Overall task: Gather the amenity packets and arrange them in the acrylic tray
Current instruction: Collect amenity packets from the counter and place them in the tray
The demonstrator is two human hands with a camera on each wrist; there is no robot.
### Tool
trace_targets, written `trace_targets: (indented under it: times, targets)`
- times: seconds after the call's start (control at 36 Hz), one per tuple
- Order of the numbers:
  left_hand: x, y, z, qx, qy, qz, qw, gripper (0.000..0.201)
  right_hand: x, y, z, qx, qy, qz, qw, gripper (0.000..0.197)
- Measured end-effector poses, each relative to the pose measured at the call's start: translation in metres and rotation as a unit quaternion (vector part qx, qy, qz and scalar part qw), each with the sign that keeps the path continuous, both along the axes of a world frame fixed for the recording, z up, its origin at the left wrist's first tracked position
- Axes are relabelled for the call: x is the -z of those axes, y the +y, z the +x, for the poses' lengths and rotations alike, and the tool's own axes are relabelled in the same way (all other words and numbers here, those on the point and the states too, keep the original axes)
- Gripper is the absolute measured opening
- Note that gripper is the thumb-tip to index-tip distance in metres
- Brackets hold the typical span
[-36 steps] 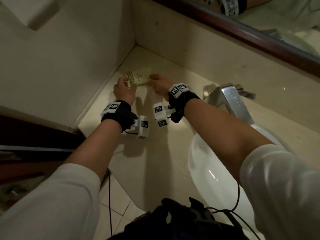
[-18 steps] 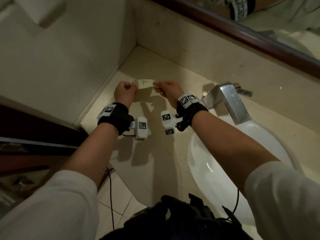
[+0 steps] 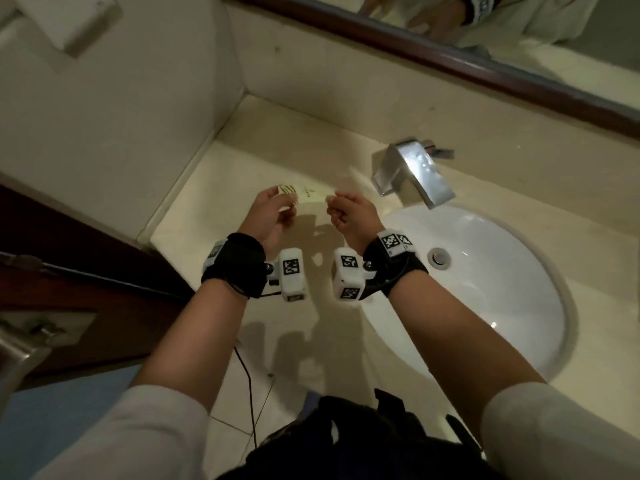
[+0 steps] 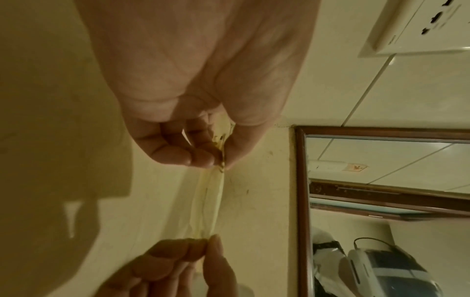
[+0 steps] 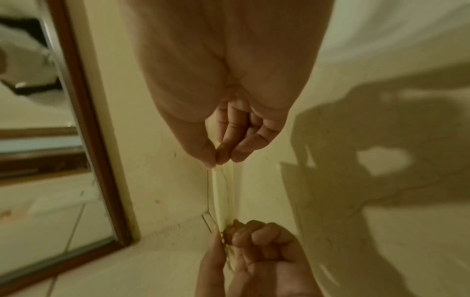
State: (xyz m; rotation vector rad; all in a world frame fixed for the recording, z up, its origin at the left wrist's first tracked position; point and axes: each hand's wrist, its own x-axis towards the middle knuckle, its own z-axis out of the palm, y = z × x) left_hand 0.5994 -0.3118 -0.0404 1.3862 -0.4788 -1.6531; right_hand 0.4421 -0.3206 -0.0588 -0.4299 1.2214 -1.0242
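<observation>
A thin cream amenity packet [image 3: 310, 195] with a green pattern at its left end hangs in the air over the beige counter [image 3: 207, 209], held flat between both hands. My left hand [image 3: 277, 202] pinches its left end between thumb and curled fingers; my right hand [image 3: 337, 206] pinches the right end. In the left wrist view the packet [image 4: 212, 201] shows edge-on, stretched from my left hand [image 4: 221, 160] down to my right hand [image 4: 208, 247]. The right wrist view shows the same packet [image 5: 220, 193] between my right hand [image 5: 216, 158] and left hand [image 5: 226, 233]. No acrylic tray is in view.
A white basin [image 3: 485, 292] is sunk in the counter to the right, with a chrome tap [image 3: 415, 171] behind it. A wood-framed mirror [image 3: 485, 74] runs along the back wall. A tiled side wall [image 3: 121, 116] closes the left corner, and a dark door edge [image 3: 69, 244] stands at the left.
Both hands have drawn back from the far left corner toward me and rightward, carrying the packet off the counter. The packet is now held stretched between the two hands.
</observation>
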Motion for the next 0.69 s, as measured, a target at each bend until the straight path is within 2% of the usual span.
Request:
trace_targets:
  times: [0.08,0.19,0.31,0.39,0.44,0.5,0.58,0.69]
  targets:
    - [-0.004,0.016,-0.026,0.016,0.011,0.005,1.000,0.016,-0.003,0.018,-0.020,0.028,-0.033,0.004,0.999,0.017]
    - [-0.011,0.034,-0.064,0.003,0.040,0.031,0.999,0.017,-0.017,0.042,-0.053,0.037,-0.036,0.024,0.998,0.014]
    - [-0.021,0.055,-0.106,-0.023,0.076,0.068,0.994,0.007,-0.028,0.064,-0.093,0.073,-0.105,0.054,0.990,0.016]
    - [-0.029,0.073,-0.141,-0.006,0.071,0.069,0.995,0.012,-0.033,0.082,-0.131,0.054,-0.116,0.075,0.989,0.018]
    - [-0.032,0.082,-0.157,0.006,0.071,0.064,0.995,0.014,-0.036,0.094,-0.152,0.022,-0.128,0.078,0.988,0.027]
    - [-0.036,0.095,-0.183,0.024,0.068,0.060,0.996,0.015,-0.044,0.112,-0.180,0.000,-0.124,0.076,0.989,0.033]
    - [-0.041,0.118,-0.227,0.060,0.062,0.058,0.995,0.015,-0.052,0.143,-0.225,0.006,-0.084,0.068,0.994,0.017]
    - [-0.042,0.149,-0.292,0.098,0.068,0.030,0.992,0.013,-0.055,0.182,-0.288,-0.007,-0.044,0.047,0.998,0.013]
